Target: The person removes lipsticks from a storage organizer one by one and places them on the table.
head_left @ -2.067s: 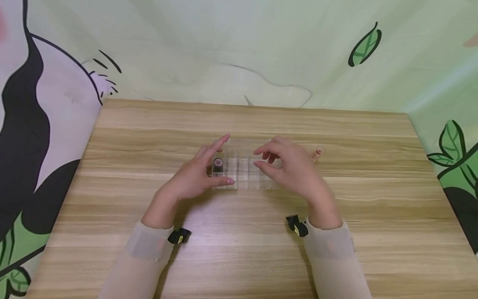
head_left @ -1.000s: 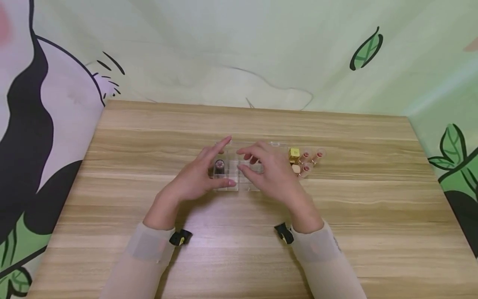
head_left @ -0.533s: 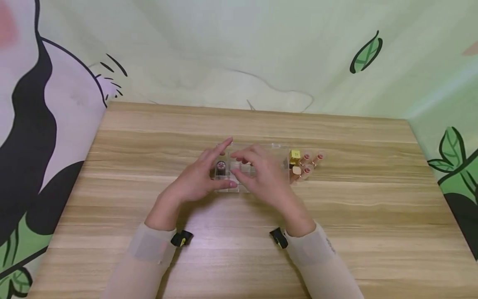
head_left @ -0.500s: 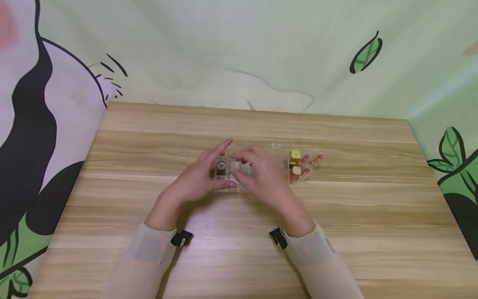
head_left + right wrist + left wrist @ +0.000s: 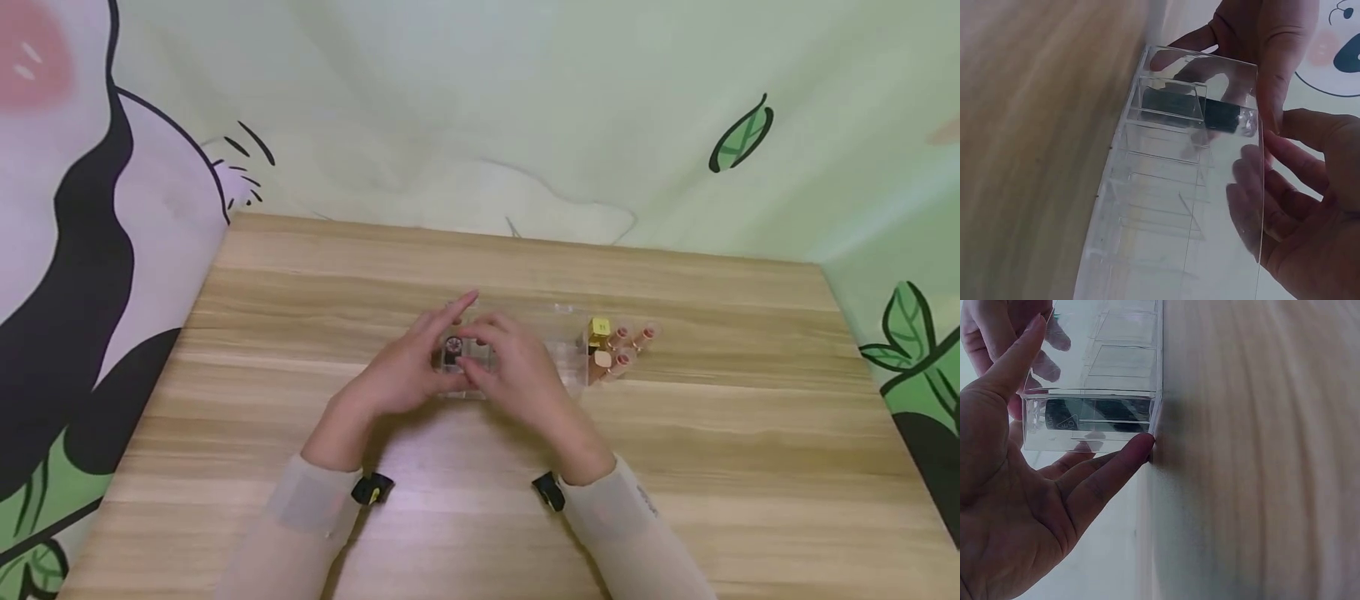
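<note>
A clear plastic organizer (image 5: 566, 354) with divided compartments lies across the middle of the table. My left hand (image 5: 405, 371) holds its left end, thumb along the near side and fingers along the far side. Inside that end stands a dark tube (image 5: 453, 352) with a patterned round top, seen through the wall in the left wrist view. My right hand (image 5: 525, 375) hovers over the organizer with bent, parted fingers, thumb and index close beside the tube's top. In the right wrist view the dark tube (image 5: 1221, 116) sits in the end compartment, and those fingers show no object between them.
Against the organizer's right end stand a yellow-topped item (image 5: 599, 327), a beige-capped tube (image 5: 602, 359) and several lipsticks (image 5: 621, 336) with reddish tips. The wooden table (image 5: 465, 517) meets a painted wall (image 5: 420, 108) at the back.
My right hand has moved left across the organizer to the dark tube, uncovering the right compartments and the cosmetics beside them. My left hand keeps its hold. The head view has shifted slightly.
</note>
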{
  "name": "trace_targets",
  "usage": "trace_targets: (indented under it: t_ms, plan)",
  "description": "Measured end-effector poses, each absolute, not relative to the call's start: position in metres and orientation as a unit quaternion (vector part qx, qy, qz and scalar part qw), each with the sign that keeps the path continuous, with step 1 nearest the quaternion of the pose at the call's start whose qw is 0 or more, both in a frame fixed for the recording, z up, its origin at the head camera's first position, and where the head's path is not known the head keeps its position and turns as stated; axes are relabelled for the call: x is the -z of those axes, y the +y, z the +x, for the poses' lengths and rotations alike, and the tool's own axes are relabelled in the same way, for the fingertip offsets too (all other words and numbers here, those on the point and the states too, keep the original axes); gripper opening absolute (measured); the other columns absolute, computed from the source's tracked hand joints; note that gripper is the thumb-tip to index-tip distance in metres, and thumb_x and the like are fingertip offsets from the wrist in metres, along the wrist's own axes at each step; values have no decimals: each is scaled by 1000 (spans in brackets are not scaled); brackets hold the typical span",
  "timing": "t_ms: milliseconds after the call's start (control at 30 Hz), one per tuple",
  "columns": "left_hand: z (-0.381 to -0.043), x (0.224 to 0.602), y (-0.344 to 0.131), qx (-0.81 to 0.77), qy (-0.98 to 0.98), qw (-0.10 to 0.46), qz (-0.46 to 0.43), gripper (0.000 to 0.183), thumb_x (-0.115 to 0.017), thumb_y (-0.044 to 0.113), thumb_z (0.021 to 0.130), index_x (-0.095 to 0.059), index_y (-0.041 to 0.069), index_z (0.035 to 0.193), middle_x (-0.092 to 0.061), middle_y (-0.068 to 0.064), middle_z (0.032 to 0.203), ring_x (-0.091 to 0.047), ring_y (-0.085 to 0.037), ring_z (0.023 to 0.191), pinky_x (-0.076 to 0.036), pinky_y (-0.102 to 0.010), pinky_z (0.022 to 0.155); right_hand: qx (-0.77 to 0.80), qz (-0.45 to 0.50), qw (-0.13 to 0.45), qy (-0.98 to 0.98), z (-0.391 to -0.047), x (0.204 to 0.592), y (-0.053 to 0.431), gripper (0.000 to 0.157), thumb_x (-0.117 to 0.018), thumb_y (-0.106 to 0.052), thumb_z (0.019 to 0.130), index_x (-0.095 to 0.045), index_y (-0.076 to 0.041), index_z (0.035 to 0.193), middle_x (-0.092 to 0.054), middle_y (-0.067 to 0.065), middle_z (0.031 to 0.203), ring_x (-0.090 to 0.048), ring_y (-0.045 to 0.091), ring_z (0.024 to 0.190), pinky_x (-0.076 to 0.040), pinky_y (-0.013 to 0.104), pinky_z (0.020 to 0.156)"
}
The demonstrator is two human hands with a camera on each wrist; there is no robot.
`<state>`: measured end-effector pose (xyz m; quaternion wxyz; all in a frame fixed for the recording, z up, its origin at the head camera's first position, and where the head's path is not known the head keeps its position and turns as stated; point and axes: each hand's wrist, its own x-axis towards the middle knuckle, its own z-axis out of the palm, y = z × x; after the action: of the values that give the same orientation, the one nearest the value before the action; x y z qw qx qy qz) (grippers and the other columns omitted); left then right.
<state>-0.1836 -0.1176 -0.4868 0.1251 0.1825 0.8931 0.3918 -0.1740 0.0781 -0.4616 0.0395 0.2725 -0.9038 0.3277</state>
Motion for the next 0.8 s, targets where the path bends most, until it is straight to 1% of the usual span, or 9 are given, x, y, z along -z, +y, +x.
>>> trace_targets:
  t_ms: [100, 200, 300, 433, 533, 600, 800]
  plan:
    - [-183, 487, -117, -392, 892, 123, 187, 108, -84, 43, 87, -5, 65, 156, -45, -4, 154, -63, -35, 120, -52, -62, 101, -318, 258, 28, -912, -176, 464, 76, 35, -79, -15, 91, -73, -9, 125, -69, 7, 123, -67, 24, 109, -57, 41, 96]
    - [-184, 488, -117, -398, 889, 121, 191, 108, -84, 41, 87, -7, 61, 159, -45, -3, 153, -63, -33, 120, -52, -62, 101, -310, 249, 16, -917, -178, 464, 73, 35, -80, -16, 91, -73, -9, 125, -70, 8, 123, -68, 26, 108, -58, 42, 94]
    - [-184, 489, -118, -401, 888, 117, 192, 108, -85, 41, 86, -9, 58, 161, -46, -2, 152, -62, -32, 122, -51, -61, 103, -309, 248, 14, -918, -179, 465, 70, 33, -79, -16, 92, -74, -9, 123, -73, 8, 119, -69, 26, 104, -58, 41, 92]
    - [-184, 490, -118, -402, 889, 112, 190, 107, -84, 44, 86, -9, 58, 160, -48, -1, 150, -62, -32, 121, -51, -61, 104, -308, 248, 19, -918, -179, 468, 68, 28, -78, -19, 94, -75, -10, 120, -76, 6, 116, -71, 23, 103, -58, 40, 92]
    - [-183, 491, -118, -400, 890, 112, 190, 106, -84, 46, 86, -9, 60, 160, -49, 0, 146, -63, -30, 116, -52, -59, 102, -307, 244, 21, -920, -179, 469, 67, 26, -77, -21, 95, -76, -10, 119, -77, 6, 115, -71, 22, 103, -58, 39, 91]
    - [-182, 491, -118, -400, 890, 111, 190, 106, -84, 47, 85, -9, 59, 160, -50, 0, 145, -63, -29, 112, -53, -59, 100, -304, 242, 22, -921, -179, 469, 67, 25, -76, -21, 95, -76, -11, 118, -77, 5, 115, -71, 22, 103, -58, 39, 91]
    - [-183, 489, -117, -396, 891, 115, 189, 107, -83, 50, 84, -7, 61, 159, -48, -1, 148, -63, -29, 109, -53, -59, 97, -309, 235, 27, -921, -178, 466, 71, 25, -75, -22, 96, -76, -12, 119, -76, 4, 116, -71, 21, 100, -58, 37, 86]
